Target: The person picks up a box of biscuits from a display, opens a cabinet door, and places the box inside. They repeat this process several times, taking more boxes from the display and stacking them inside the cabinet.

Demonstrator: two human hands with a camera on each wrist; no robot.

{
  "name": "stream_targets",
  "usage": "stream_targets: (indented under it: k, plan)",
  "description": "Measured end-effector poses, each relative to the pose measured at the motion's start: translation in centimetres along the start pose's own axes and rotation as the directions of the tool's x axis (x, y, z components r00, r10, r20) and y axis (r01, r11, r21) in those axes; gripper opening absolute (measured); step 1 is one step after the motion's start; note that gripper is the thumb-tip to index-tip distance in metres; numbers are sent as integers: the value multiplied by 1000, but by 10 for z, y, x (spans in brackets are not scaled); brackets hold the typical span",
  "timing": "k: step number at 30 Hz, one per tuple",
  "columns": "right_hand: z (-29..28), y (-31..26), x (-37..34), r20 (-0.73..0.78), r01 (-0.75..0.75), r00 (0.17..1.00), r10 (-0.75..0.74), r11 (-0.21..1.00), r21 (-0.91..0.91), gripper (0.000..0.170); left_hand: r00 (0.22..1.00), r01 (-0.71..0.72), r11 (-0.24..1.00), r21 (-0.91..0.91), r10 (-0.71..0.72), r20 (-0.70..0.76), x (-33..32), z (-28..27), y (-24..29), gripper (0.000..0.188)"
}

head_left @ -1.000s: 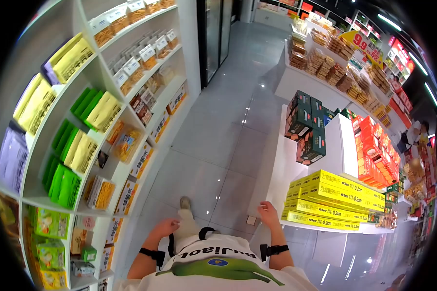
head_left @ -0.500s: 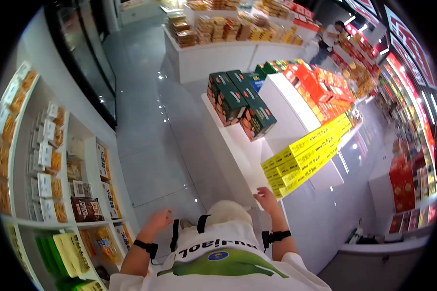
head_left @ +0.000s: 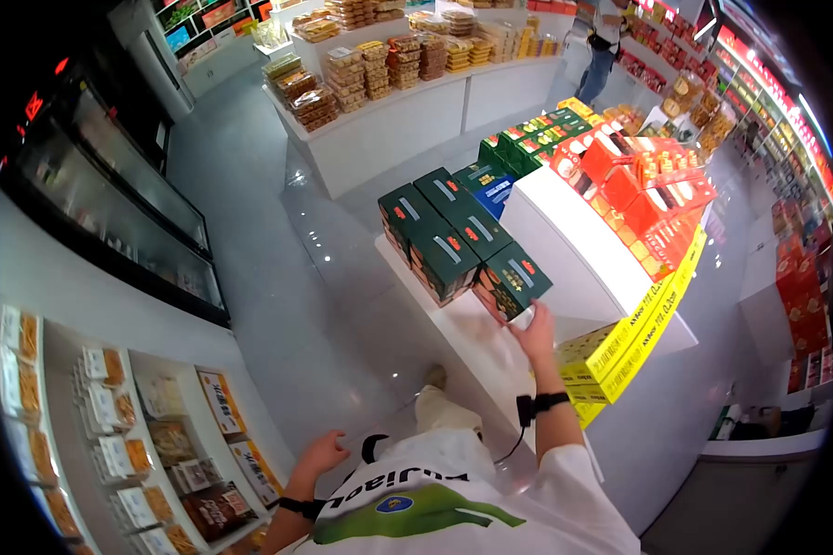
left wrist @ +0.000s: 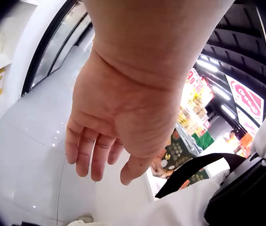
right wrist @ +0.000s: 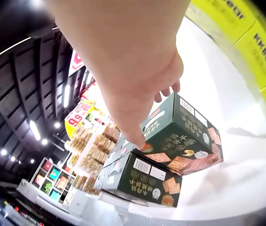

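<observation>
At the near end of a group of dark green biscuit boxes [head_left: 444, 231], my right hand [head_left: 535, 335] is at the corner of the closest box [head_left: 514, 277]. In the right wrist view the thumb [right wrist: 134, 134] extends down at this box's top edge, and the other fingertips [right wrist: 167, 92] show by its far top corner. The box stands on the white display table, beside the other green boxes. My left hand [head_left: 324, 453] hangs over the floor near my body, holding nothing. Its fingers [left wrist: 95, 157] are relaxed in the left wrist view.
Yellow boxes [head_left: 620, 356] are stacked right of my right forearm. Red boxes [head_left: 639, 185] stand beyond a white raised block [head_left: 565, 240]. White shelves [head_left: 139, 370] of packaged snacks are at left, with a glass-door fridge [head_left: 120, 194] beyond. A person [head_left: 602, 51] stands at the back.
I have turned right and come closer to the display table. My right hand has moved forward from near the yellow boxes to the closest green box. The left hand still hangs with nothing in it.
</observation>
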State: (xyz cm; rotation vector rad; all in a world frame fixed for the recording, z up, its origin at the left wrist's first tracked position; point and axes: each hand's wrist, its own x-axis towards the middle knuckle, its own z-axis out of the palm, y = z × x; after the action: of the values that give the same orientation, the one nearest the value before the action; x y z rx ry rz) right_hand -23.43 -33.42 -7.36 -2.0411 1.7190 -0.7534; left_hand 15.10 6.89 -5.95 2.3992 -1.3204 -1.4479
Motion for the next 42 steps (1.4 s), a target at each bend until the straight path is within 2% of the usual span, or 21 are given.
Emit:
stream_targets:
  k: [2,4,6,8,9,12,13,14,16,21,24,26,29,31,33,35,36,38,39,41,42]
  plan:
    - [14,-8,44,-67,-6,998,5,1000,-13,90,999,-33,998,-50,32,-24,16,-35,7,55]
    - [19,-20,81,-32,-68,997,65,990,-122,97,999,4,997,-78,-8,-54,30,-65,22,55]
    - [30,-18,101,8,-57,998,58,988,-143,103,996,60,992,-114,-67,-62,34,-85,24,55]
    - [43,-7,114,57,-86,994,96,984,-155,115,986,59,994,-89,-72,-151,48,-102,24,56]
    - [49,-7,116,58,-85,994,95,984,-157,115,986,60,994,-91,-73,-150,54,-112,32,56]
    - [59,0,111,-21,-30,999,24,932,-362,130,989,69,977,-200,-94,-116,69,-132,48,58]
    - [58,1,114,-31,-44,999,35,928,-370,130,993,73,985,-155,-86,-80,78,-139,49,58]
    - [58,1,114,16,-136,988,152,924,-357,130,996,72,992,-107,-77,-40,86,-146,49,58]
    - [52,-4,111,90,-288,934,346,878,-381,134,1000,27,997,-66,-27,5,110,-161,45,59]
    - [48,-21,94,100,-413,840,534,747,-521,136,989,-106,994,-10,107,99,198,-207,39,59]
    - [55,-24,67,50,-460,832,552,738,-494,130,949,-277,956,97,257,183,255,-251,65,59]
    - [60,-36,35,-5,-449,860,511,750,-486,129,907,-389,869,305,305,289,277,-276,82,59]
    - [60,-82,-17,-169,-518,852,496,748,-416,128,810,-555,799,233,453,373,332,-291,95,56]
    - [56,-111,-54,-205,-566,823,530,733,-376,129,762,-618,743,257,485,429,370,-294,117,58]
    - [55,-139,-97,-232,-589,806,545,696,-411,129,729,-641,721,262,466,502,368,-282,116,60]
    - [40,-172,-123,-234,-568,823,518,758,-320,124,603,-687,706,172,422,677,346,-285,174,69]
    - [33,-189,-138,-257,-564,825,504,764,-314,119,576,-711,683,167,429,696,337,-277,192,69]
    - [20,-219,-160,-274,-579,814,512,753,-312,116,424,-852,510,121,533,732,312,-251,217,81]
    - [15,-235,-173,-264,-568,822,504,763,-310,114,398,-866,485,121,521,755,301,-236,225,81]
    - [6,-261,-194,-306,-610,788,534,746,-267,110,129,-957,281,-74,641,756,277,-202,240,95]
    - [1,-271,-204,-291,-596,800,525,755,-273,111,102,-964,255,-79,624,775,260,-188,249,95]
